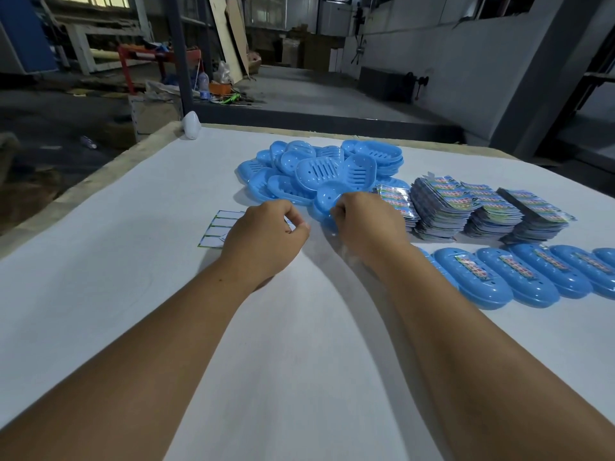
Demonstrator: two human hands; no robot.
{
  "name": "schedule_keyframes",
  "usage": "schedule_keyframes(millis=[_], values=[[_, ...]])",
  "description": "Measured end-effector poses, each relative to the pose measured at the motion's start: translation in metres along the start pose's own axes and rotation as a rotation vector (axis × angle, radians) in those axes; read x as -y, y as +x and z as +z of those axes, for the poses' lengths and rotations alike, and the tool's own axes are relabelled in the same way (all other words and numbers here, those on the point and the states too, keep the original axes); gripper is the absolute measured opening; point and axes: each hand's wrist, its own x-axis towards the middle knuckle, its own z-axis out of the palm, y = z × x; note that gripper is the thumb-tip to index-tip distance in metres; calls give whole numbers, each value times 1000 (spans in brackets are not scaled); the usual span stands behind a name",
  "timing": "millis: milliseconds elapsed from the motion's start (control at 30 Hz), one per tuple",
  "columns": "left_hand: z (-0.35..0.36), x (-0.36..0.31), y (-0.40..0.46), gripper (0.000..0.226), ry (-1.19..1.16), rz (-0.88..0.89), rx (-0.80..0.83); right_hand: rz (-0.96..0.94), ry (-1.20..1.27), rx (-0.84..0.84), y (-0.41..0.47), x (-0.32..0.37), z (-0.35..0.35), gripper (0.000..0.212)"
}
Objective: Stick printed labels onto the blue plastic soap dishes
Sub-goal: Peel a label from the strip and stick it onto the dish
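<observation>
Fingers of left hand (266, 232) curled over sticker sheet (213, 229), grip unclear. Right hand (362, 224) fingers curled, pinching something small; cannot tell what. Soap dish pile (319, 171) just beyond fingertips; label stacks (466, 207) right; labelled dishes (519, 277) nearer, right.

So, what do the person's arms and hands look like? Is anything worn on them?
Both forearms are bare up to the picture's edge: no sleeves show. The left hand and the right hand wear no gloves, and no watch, ring or bracelet is visible on them.
</observation>
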Motion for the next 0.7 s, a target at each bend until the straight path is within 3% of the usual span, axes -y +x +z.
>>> schedule_keyframes(millis=[167,267,367,433,600,700], values=[[-3,-1,-1,12,-35,11,-18,-2,157,-335,0,-2,-7,27],[-2,-2,0,29,-149,-10,-48,-24,570,-407,-5,1,-12,18],[-2,-6,-1,65,-433,-67,-10,-33,927,-258,-11,7,-18,18],[-4,-8,0,77,-532,-72,10,-51,1109,-107,-15,9,-20,20],[-11,-10,0,70,-665,-27,21,-52,1380,243,-24,5,-20,21],[-12,-7,0,64,-637,-19,34,9,1333,204,-24,4,-22,25]])
